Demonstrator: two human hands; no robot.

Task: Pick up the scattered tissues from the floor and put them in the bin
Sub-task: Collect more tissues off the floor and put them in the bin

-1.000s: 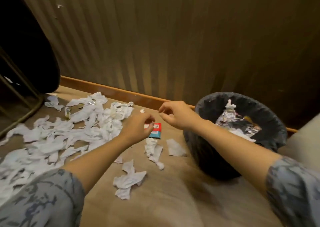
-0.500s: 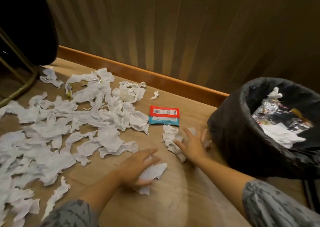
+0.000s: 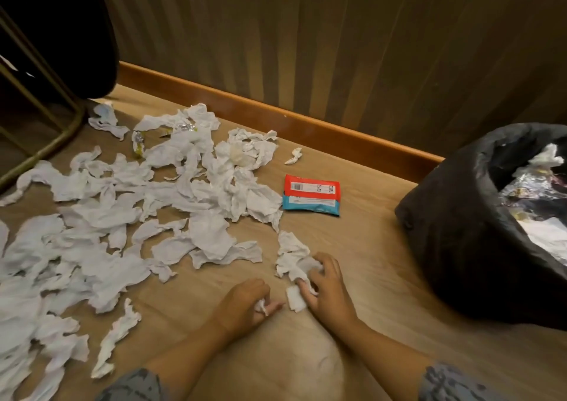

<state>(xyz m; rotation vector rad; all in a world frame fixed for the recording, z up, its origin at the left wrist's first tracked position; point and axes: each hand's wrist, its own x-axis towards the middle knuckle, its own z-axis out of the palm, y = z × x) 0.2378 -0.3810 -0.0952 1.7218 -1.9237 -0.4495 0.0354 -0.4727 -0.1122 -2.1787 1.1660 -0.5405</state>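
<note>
Several crumpled white tissues (image 3: 129,222) lie spread over the left half of the wooden floor. My left hand (image 3: 245,304) rests on the floor near the bottom middle, fingers curled around a small wad of tissue (image 3: 261,305). Just to its right, my right hand (image 3: 326,287) presses on a crumpled tissue (image 3: 291,256) and gathers it; a small piece (image 3: 295,298) lies under its fingertips. The bin (image 3: 466,235), lined with a black bag, stands at the right with foil and paper rubbish inside.
A red and blue wipes packet (image 3: 311,194) lies flat between the tissue pile and the bin. A wooden skirting board (image 3: 276,118) runs along the panelled wall behind. A metal chair leg (image 3: 46,146) and a dark object stand at the far left.
Both hands came down from bin height to the floor. The left hand has closed around a tissue it was covering, and the right hand has bunched up the tissue beneath it.
</note>
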